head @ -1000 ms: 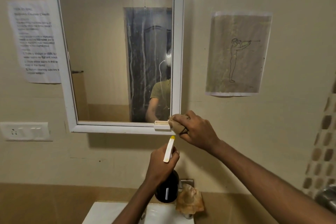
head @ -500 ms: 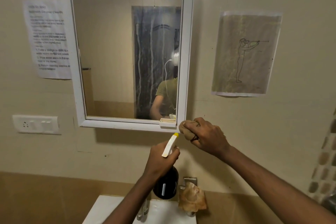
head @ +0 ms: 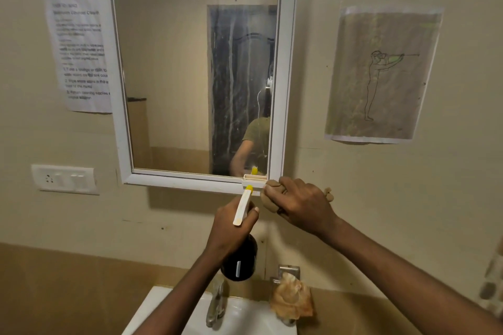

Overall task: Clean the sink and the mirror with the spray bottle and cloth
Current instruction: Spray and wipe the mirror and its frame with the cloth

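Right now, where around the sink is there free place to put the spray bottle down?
Bare room shows on the tan counter left of the white sink, and on that rim left of the tap. It is crowded right of the tap, where an orange-brown lump sits below a metal holder.

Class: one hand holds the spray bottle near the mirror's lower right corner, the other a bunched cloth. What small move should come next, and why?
Probably raise the cloth onto the glass and wipe upward. The mirror shows pale streaks running down its right part, the right hand grips the cloth just below the frame's corner, and the left hand holds the spray bottle with its nozzle aimed at the glass.
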